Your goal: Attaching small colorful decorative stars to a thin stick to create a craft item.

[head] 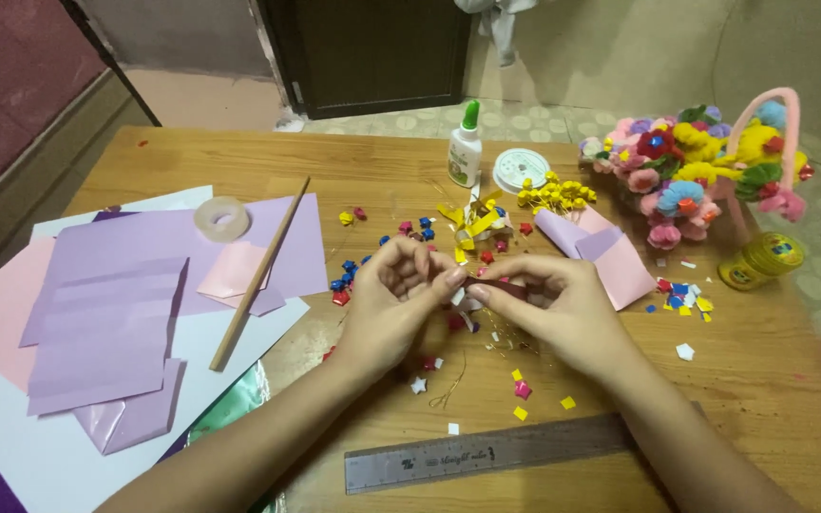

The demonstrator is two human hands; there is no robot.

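My left hand (390, 306) and my right hand (555, 309) meet over the middle of the wooden table (772, 380). Together they pinch a narrow dark red paper strip (488, 280) between thumbs and fingertips. Small folded paper stars (412, 230) in blue, red and yellow lie scattered just beyond the hands. Tiny paper scraps (522, 389) lie below the hands.
Lilac and pink paper sheets (125, 304) cover the left, with a wooden stick (258, 275) and a tape roll (221, 218) on them. A metal ruler (486, 454) lies near me. A glue bottle (466, 147), a thread spool (521, 169) and a basket of pipe-cleaner flowers (705, 171) stand at the back.
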